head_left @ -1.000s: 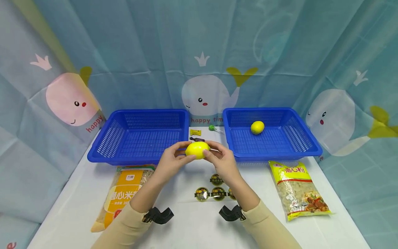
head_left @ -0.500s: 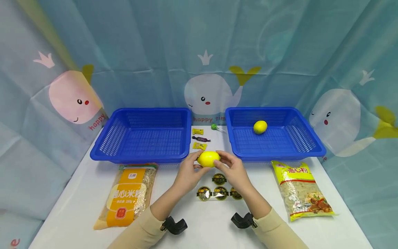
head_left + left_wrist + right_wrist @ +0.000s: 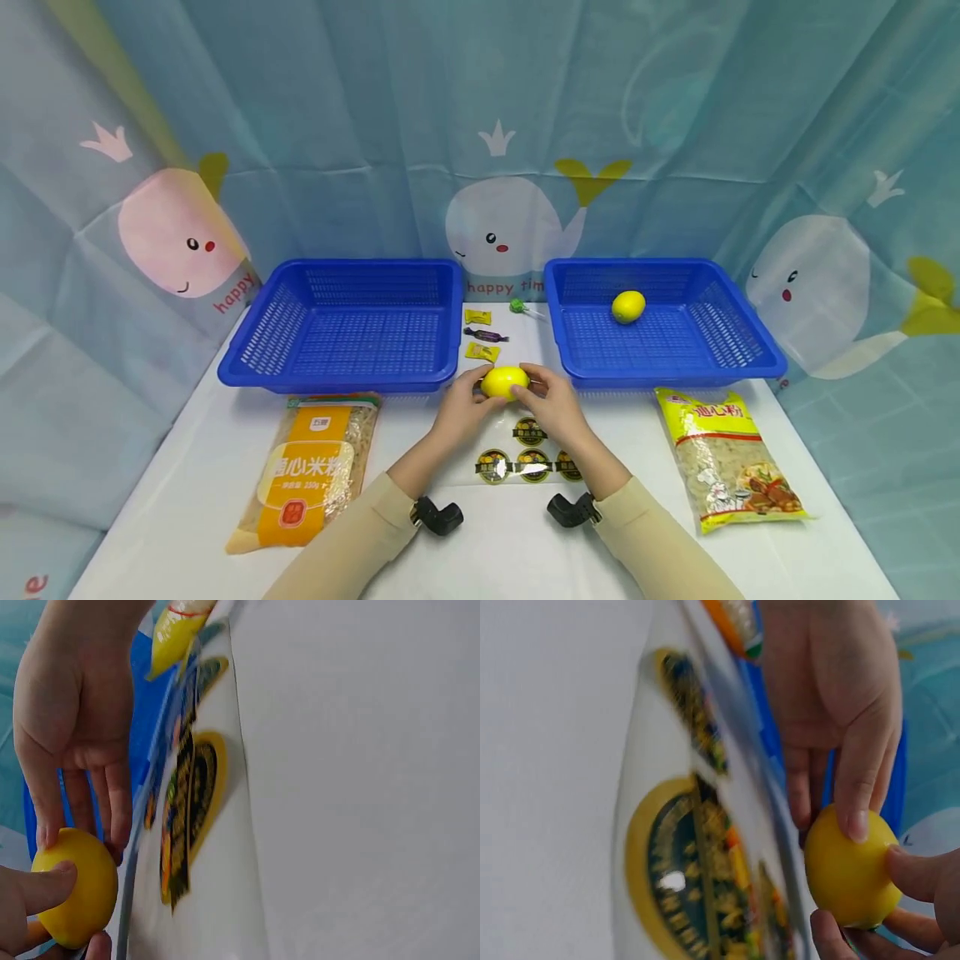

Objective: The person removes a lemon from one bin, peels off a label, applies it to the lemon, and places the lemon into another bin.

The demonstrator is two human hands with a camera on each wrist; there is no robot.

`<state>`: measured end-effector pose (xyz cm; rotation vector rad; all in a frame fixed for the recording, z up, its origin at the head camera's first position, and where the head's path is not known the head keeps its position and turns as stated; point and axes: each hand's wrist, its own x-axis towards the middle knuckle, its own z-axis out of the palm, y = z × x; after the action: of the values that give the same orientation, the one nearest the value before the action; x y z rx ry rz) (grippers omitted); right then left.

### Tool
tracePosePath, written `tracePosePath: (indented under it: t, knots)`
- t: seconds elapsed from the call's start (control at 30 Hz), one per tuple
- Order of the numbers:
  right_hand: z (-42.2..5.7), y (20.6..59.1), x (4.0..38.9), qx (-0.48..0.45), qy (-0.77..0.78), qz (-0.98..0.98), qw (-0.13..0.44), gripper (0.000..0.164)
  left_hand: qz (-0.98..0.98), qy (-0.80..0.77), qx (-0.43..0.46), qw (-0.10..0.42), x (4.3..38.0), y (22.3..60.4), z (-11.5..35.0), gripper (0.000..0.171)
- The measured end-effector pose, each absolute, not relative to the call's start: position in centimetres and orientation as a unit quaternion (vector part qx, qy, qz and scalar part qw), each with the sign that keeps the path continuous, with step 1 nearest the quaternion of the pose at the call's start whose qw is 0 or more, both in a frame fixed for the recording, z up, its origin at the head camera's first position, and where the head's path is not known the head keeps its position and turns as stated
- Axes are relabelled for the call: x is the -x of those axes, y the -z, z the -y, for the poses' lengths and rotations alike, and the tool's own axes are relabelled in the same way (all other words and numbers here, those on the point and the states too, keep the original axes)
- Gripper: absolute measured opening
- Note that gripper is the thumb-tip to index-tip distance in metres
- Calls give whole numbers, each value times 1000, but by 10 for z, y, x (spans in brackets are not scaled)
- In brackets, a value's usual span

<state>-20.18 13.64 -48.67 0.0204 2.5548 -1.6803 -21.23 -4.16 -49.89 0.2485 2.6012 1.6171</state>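
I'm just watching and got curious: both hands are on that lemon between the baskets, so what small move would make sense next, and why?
Probably the left hand lets go, so the right hand alone can carry the lemon. Both hands pinch it just in front of the right basket, which already holds another lemon; the left basket has none.

The head view is bright and evenly lit, the light soft and seemingly from above and in front. Shadows are faint: only thin dark lines under the two blue baskets [image 3: 341,329] and beneath the forearms on the white tabletop [image 3: 187,508]. The wide lens bends the backdrop's creases and the tabletop's edges outward toward the corners. Focus is sharp across the middle. Both wrist views are dimmer and greyish. In them the round printed labels [image 3: 187,817] smear with blur, while the lemon [image 3: 847,874] and nearby fingers stay fairly crisp. A small glare spot sits on one label in the right wrist view.
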Motion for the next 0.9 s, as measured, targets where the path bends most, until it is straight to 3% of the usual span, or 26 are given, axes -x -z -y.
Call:
tracePosePath:
  t: [0.47, 0.77, 0.9]
  knots:
    - [-138, 500, 207, -10, 542, -839, 45, 63, -854, -513, -71, 51, 221, 505, 41, 73]
    - [-140, 498, 204, -8, 558, -828, 57, 58, -855, -512, -64, 60, 220, 507, 41, 62]
    - [-141, 497, 202, -10, 558, -827, 59, 59, -850, -519, -62, 62, 219, 506, 41, 66]
